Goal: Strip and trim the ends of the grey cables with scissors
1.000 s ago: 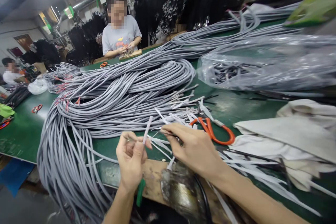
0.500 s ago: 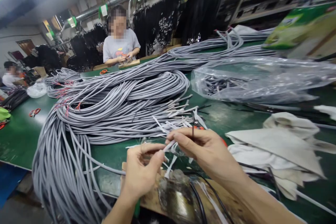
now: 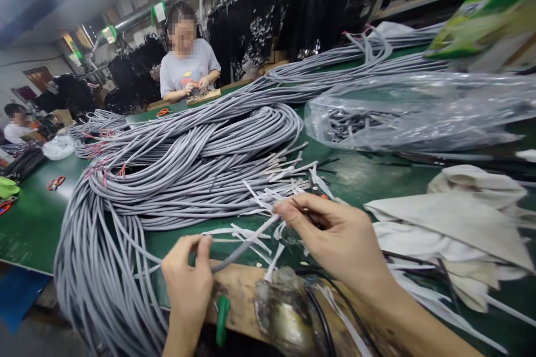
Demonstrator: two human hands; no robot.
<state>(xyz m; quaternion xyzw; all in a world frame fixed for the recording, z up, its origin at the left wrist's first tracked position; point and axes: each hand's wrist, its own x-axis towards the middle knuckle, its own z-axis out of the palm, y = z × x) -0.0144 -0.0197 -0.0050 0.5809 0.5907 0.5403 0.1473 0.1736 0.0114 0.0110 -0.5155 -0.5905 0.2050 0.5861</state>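
Note:
A grey cable [image 3: 247,244] runs slantwise between my two hands over the front of the bench. My right hand [image 3: 335,234] pinches its upper end between thumb and fingers; the exact tip is hidden behind them. Lower on the cable, my left hand [image 3: 188,279] is closed round it, thumb and forefinger pressed together at the top. Below my hands is a wooden board [image 3: 238,284] with a worn metal block [image 3: 288,312] wrapped in clear film. White strips [image 3: 274,265] lie scattered just beyond. A green handle [image 3: 222,318] sticks up by the board's front.
Long bundles of grey cables [image 3: 201,145] cover the bench [image 3: 37,223] and hang over its front edge at left. At right are a clear plastic bag [image 3: 435,117] of short dark pieces and pale cloths [image 3: 456,228]. Across the bench a person [image 3: 188,64] works with both hands.
My left hand has slid left and down along the cable, away from my right hand. My right hand has shifted slightly right, so a longer stretch of cable shows between them.

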